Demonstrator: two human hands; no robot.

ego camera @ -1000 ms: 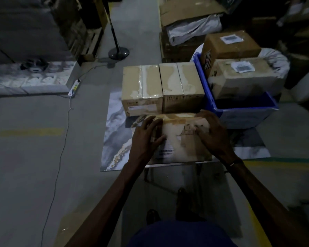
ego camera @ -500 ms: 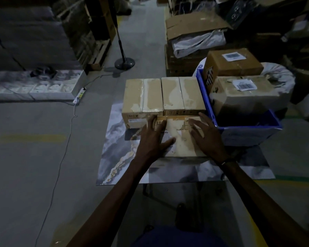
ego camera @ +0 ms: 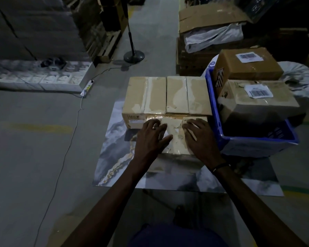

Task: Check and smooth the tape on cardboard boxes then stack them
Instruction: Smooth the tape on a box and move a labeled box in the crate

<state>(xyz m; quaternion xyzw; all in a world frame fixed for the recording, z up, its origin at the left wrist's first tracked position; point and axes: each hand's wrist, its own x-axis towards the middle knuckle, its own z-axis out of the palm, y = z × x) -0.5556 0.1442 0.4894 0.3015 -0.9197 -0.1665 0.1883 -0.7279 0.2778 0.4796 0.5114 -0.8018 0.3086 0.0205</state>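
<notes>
The step looked like smoothing: a taped box (ego camera: 175,139) lay on the mat (ego camera: 114,154) against two boxes (ego camera: 166,95), both hands flat on top, left hand (ego camera: 151,138) and right hand (ego camera: 202,139) gripping nothing. Stacking likely came next. Beside them, a blue crate (ego camera: 257,145) held two labelled cartons (ego camera: 253,86).

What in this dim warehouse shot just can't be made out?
Head view only:
- Tape on the near box: mostly covered by the left hand and right hand.
- Barcode labels on the boxes in the blue bin: print too small to read.
- Far right background: lost in darkness.
- Person's body: cut off by the bottom edge.
</notes>
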